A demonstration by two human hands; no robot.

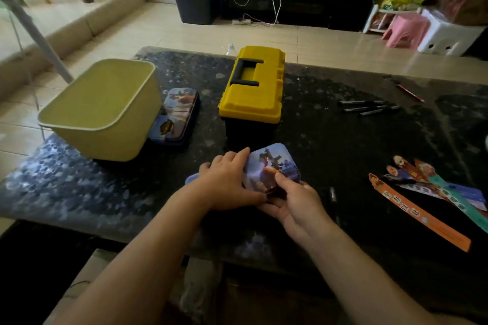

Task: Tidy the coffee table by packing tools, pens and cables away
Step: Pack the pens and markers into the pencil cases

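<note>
Pencil case (272, 163) under flat left hand (227, 185), pinched by right hand (295, 206); pens (369, 108) unpacked on tabletop (330, 145), toolbox (253, 92) closed

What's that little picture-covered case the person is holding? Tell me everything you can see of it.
The pencil case is flat with rounded corners, its lid printed with a picture in blue, purple and orange; it looks like tin or hard plastic. It is near the front edge of the dark table, before the yellow toolbox. The left hand covers its left part; the right hand pinches its near edge, thumb on top. Whether it is latched is unclear.
</note>
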